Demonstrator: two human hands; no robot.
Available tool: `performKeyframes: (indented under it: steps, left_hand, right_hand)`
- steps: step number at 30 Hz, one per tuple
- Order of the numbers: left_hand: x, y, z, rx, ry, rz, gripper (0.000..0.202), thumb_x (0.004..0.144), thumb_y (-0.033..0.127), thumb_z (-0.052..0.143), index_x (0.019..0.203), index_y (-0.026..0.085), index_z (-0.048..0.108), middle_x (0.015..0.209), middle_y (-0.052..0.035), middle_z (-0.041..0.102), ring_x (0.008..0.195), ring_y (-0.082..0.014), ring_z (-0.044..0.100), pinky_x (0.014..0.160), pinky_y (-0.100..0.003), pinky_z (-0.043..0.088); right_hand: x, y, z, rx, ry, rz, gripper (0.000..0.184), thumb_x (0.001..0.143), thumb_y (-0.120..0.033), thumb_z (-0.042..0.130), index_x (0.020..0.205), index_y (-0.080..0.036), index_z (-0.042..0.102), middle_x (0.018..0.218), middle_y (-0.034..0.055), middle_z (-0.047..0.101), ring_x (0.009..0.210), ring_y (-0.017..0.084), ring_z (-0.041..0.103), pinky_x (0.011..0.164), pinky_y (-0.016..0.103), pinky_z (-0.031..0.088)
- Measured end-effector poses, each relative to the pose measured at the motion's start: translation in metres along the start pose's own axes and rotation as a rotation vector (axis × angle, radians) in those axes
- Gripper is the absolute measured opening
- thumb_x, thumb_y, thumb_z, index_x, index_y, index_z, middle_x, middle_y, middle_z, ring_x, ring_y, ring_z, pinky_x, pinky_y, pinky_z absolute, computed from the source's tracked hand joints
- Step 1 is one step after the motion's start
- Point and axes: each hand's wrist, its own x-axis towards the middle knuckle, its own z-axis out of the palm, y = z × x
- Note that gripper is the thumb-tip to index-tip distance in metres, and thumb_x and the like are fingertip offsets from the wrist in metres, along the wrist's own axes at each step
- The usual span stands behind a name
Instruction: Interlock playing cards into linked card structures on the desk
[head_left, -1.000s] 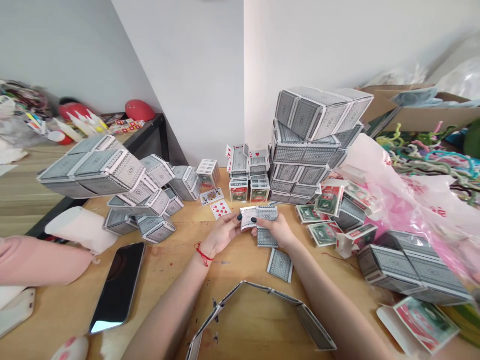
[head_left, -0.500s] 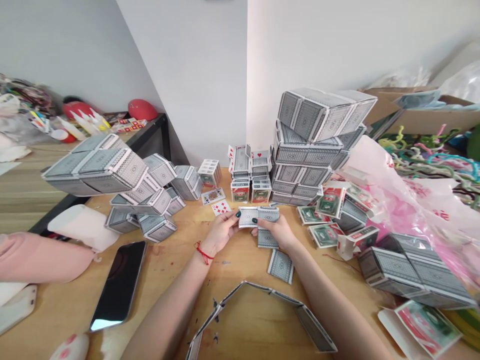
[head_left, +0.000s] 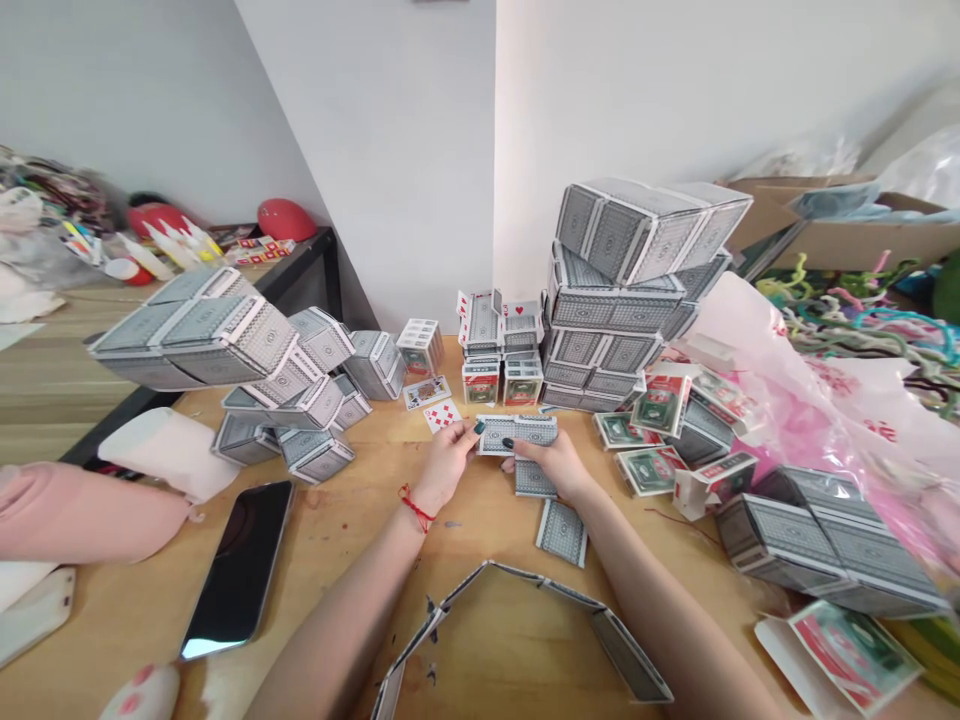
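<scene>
My left hand and my right hand meet over the wooden table, both pinching a joined pair of grey-backed playing cards. A red string circles my left wrist. Two loose face-down cards lie just under and to the right of my right hand. A bent chain of joined cards stands in an arch between my forearms. A face-up diamond card lies just beyond my left fingers.
Stacks of card-built blocks rise at left and at back right. Card boxes are scattered on the right beside a pink plastic bag. A black phone lies at left, near another person's pink sleeve.
My hands have brought the two cards closer together into one flat strip. Little else has moved.
</scene>
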Motion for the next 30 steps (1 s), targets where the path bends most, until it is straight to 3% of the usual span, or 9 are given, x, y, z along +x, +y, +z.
performKeyframes:
  steps: [4,10,19,30]
  left_hand:
    - [0.0,-0.006,0.0,0.274,0.067,0.137,0.022,0.077,0.029,0.049,0.06,0.017,0.04,0.056,0.0047,0.038,0.053,-0.0088,0.035,0.054,-0.022,0.03]
    - [-0.008,-0.007,0.006,0.56,0.164,0.312,0.014,0.08,0.017,0.039,0.066,0.019,0.036,0.063,0.0032,0.038,0.061,-0.0118,0.038,0.06,-0.023,0.032]
    - [-0.013,-0.008,0.013,0.773,0.275,0.325,0.018,0.086,0.028,0.031,0.07,0.021,0.037,0.061,0.0015,0.045,0.054,-0.013,0.045,0.052,-0.024,0.029]
    - [-0.011,-0.008,0.01,1.007,0.315,0.378,0.041,0.085,0.031,0.033,0.046,0.019,0.031,0.039,0.0006,0.039,0.039,-0.0094,0.036,0.045,-0.025,0.019]
  right_hand:
    - [-0.002,-0.003,0.003,-0.029,-0.001,-0.017,0.03,0.061,-0.033,0.07,0.079,-0.012,0.061,0.058,0.0062,0.069,0.053,0.019,0.064,0.055,0.03,0.051]
    - [-0.003,-0.005,0.005,-0.037,-0.012,-0.017,0.025,0.062,-0.034,0.069,0.074,-0.013,0.062,0.058,0.0053,0.068,0.052,0.018,0.063,0.054,0.029,0.051]
    - [-0.003,-0.006,0.008,-0.01,-0.033,-0.033,0.03,0.06,-0.034,0.07,0.078,-0.011,0.061,0.059,0.0054,0.068,0.053,0.018,0.062,0.057,0.03,0.051]
    - [-0.003,-0.001,0.002,-0.016,-0.084,-0.017,0.029,0.063,-0.032,0.067,0.083,-0.012,0.063,0.059,0.0056,0.068,0.053,0.018,0.062,0.056,0.03,0.05]
